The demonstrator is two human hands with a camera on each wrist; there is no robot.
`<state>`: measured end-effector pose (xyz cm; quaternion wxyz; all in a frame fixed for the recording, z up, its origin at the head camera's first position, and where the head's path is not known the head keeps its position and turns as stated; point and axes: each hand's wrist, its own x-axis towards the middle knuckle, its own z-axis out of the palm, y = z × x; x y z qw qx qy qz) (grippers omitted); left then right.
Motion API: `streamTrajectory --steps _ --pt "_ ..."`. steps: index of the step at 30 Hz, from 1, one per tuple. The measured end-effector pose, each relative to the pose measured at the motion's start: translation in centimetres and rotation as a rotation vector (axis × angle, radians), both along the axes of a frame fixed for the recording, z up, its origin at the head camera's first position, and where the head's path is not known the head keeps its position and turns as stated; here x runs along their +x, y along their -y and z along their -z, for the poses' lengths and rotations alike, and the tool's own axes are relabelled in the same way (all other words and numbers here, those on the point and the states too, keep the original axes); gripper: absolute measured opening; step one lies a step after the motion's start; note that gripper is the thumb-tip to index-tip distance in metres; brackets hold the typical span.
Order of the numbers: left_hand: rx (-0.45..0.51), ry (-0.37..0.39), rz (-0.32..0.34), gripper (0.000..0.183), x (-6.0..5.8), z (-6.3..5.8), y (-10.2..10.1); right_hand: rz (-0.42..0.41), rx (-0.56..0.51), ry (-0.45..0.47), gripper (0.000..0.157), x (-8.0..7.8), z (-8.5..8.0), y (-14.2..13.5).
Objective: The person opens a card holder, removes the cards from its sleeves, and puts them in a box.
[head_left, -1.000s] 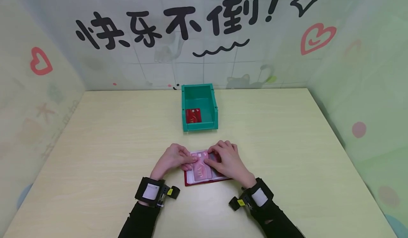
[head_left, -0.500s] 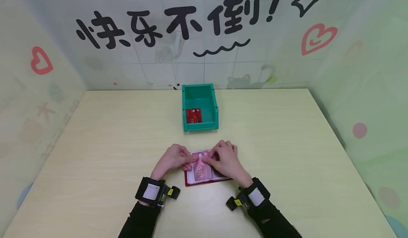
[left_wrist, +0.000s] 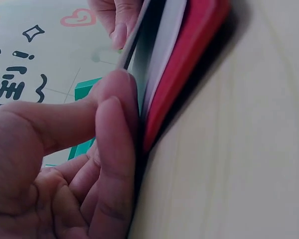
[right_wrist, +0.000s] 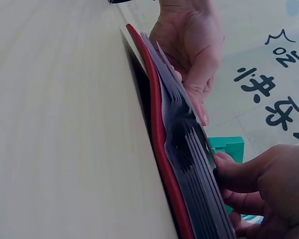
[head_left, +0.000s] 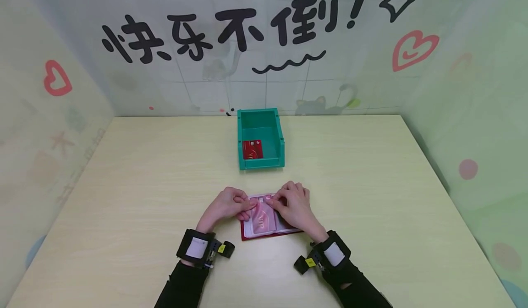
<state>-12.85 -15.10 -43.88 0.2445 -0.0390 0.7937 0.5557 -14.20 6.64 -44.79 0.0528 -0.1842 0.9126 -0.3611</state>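
A red-covered card holder (head_left: 247,234) lies spread on the table, its several sleeve pages (right_wrist: 189,164) fanned up in the right wrist view. A VIP card (head_left: 263,221) shows pink on the upper page. My left hand (head_left: 228,203) pinches the page's upper left edge between thumb and fingers; in the left wrist view the red cover (left_wrist: 189,64) lies beyond those fingertips. At the card's upper right corner my right hand (head_left: 294,207) pinches with thumb and index finger. I cannot tell whether that pinch takes in the sleeve too. The hands partly hide the holder's upper edge.
Behind the holder stands a green open-front bin (head_left: 261,162), with a red VIP card (head_left: 252,149) lying inside at its front left. The pale wooden table (head_left: 165,161) is bounded by printed cloth walls at the back and both sides.
The right thumb has shifted slightly up the card, toward its top edge, and closed in on the index finger. The left hand keeps its pinch, and the holder stays put.
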Motion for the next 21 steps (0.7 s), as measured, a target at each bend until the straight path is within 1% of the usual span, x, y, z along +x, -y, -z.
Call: streamTrajectory --steps 5,9,14,17,21 --pt "0.075 0.001 0.032 0.019 -0.04 0.23 0.3 0.004 -0.011 -0.003 0.019 0.03 0.07 -0.05" --pt "0.106 0.001 0.048 0.016 -0.09 0.36 0.51 0.004 -0.015 -0.001 0.019 -0.02 0.14 -0.13" --pt "0.096 -0.004 0.052 0.014 -0.13 0.47 0.61 0.006 -0.029 0.007 0.018 -0.13 0.05 -0.45" --pt "0.075 -0.014 0.046 0.015 -0.18 0.51 0.61 0.017 -0.039 0.015 0.017 -0.2 -0.02 -0.73" --pt "0.057 -0.01 0.029 0.018 -0.24 0.5 0.51 0.02 -0.052 0.032 0.015 -0.22 -0.01 -0.99"
